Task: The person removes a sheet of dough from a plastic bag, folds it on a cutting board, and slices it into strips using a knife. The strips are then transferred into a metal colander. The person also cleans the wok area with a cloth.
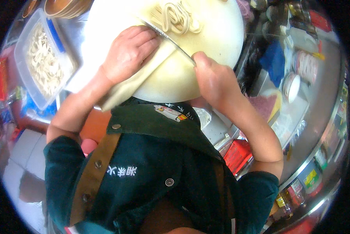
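A folded sheet of dough (142,74) lies across the round pale cutting board (229,41), one end hanging past the near edge. My left hand (131,51) presses down on it with the fingers curled together, knuckles close to the blade. In my right hand (214,76) is the handle of a knife (177,46), mostly hidden by the fist. The blade slants across the far end of the dough and seems to touch it. Beyond the blade, cut noodle strips (177,17) lie in loose folds on the board.
To the left stands a clear plastic container (23,58) holding pale noodles (45,63). Stacked brown bowls (65,8) sit behind it. On the right are a white bowl (291,87), a blue cloth or bag (272,63), a red basket (236,156) and a pink-and-yellow cloth (264,106).
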The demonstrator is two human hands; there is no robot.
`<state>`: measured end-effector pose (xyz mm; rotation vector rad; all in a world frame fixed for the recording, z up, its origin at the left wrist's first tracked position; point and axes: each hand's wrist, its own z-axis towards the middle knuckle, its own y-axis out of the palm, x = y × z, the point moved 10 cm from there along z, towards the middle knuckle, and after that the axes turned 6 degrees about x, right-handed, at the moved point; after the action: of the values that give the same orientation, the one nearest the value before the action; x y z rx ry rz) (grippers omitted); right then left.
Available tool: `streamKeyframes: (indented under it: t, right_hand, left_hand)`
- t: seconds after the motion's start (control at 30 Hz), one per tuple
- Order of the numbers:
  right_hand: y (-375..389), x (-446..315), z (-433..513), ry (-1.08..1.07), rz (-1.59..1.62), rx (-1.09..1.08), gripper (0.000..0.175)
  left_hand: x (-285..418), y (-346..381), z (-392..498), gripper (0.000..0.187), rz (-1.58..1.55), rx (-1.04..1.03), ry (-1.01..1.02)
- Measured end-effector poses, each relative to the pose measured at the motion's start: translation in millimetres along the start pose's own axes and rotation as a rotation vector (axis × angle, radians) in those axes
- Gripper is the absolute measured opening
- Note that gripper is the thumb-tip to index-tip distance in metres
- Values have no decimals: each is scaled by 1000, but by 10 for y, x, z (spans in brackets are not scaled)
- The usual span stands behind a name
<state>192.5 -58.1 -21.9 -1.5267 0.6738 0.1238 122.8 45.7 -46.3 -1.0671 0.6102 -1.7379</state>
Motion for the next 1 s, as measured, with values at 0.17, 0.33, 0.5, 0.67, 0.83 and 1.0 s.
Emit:
streamKeyframes:
  t: [0.17, 0.33, 0.5, 0.67, 0.83, 1.0]
  right_hand:
    - [260, 69, 126, 96, 28, -104, 9]
    - [372, 238, 274, 162, -6, -44, 15]
    - [113, 161, 76, 153, 69, 95, 20]
    - [106, -30, -112, 101, 7, -40, 15]
    - [229, -16, -7, 128, -18, -134, 10]
    - [426, 17, 222, 102, -9, -94, 12]
  left_hand:
    - [-37, 8, -27, 20, -32, -19, -38]
    - [1, -56, -45, 20, -25, 30, -20]
    - [24, -113, -83, 19, 21, 46, 11]
    - [6, -56, -111, 23, 5, 5, 16]
    - [-41, -63, -130, 24, -46, 0, -7]
    - [-42, -106, -140, 22, -63, 43, -17]
